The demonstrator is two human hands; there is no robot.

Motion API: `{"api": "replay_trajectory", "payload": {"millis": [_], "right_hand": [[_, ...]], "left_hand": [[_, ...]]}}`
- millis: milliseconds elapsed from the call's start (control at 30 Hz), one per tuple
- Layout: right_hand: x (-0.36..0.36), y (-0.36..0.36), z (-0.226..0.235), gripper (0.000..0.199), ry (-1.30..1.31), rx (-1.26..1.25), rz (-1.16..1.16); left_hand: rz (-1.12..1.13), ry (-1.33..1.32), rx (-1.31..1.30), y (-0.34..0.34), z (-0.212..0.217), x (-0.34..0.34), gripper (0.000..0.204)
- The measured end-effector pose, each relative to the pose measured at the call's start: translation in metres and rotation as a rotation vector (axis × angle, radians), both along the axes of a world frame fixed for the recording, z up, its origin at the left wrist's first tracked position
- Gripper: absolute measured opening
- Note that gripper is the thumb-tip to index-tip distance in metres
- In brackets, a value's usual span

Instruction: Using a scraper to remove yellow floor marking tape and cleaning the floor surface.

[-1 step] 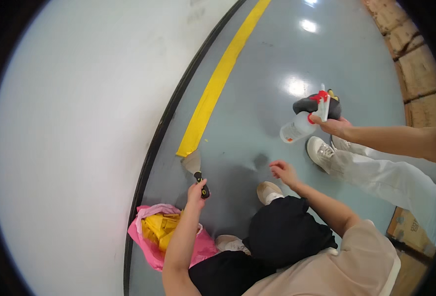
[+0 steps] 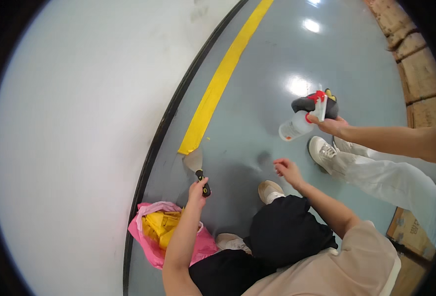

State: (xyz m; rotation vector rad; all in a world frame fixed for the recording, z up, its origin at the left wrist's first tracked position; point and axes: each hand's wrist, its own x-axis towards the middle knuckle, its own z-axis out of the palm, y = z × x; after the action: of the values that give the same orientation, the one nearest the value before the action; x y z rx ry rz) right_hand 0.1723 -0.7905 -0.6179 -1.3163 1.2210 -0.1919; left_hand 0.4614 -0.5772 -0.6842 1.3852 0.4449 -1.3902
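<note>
My left hand (image 2: 198, 190) is closed round the black and yellow handle of a scraper (image 2: 194, 160). Its broad metal blade lies at the near end of a yellow floor tape strip (image 2: 213, 96), touching it or just beside it; I cannot tell which. A small yellow scrap lies on the floor just right of that end. Held above the floor near my knee, my right hand (image 2: 289, 171) has loosely bent fingers, slightly apart, with nothing visible in them. A pink plastic bag (image 2: 152, 252) full of crumpled yellow tape (image 2: 159, 228) stands beside my left forearm.
At the right, a co-worker's hand (image 2: 330, 125) holds a white spray bottle (image 2: 296, 127) with a red and white trigger head, near a dark grey bundle (image 2: 304, 104). The white wall (image 2: 89, 123) with black skirting runs along the left. Cardboard boxes (image 2: 421, 71) line the right.
My right hand has shifted very slightly to the right. The scraper, tape and bag look almost the same, with a slight shift of the whole view.
</note>
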Motion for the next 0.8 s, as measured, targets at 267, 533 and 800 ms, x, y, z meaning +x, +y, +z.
{"api": "replay_trajectory", "payload": {"millis": [267, 533, 800], "right_hand": [[0.000, -0.019, -0.004, 0.019, -0.116, -0.240, -0.154], [-0.001, -0.021, -0.001, 0.022, -0.187, -0.306, -0.238], [-0.013, -0.063, 0.001, 0.026, -0.216, -0.305, -0.425]], "left_hand": [[-0.069, -0.061, 0.015, 0.009, -0.008, -0.003, 0.024], [-0.090, -0.147, 0.082, 0.016, -0.027, -0.013, 0.027], [-0.088, -0.135, 0.058, 0.013, -0.026, -0.007, 0.030]]}}
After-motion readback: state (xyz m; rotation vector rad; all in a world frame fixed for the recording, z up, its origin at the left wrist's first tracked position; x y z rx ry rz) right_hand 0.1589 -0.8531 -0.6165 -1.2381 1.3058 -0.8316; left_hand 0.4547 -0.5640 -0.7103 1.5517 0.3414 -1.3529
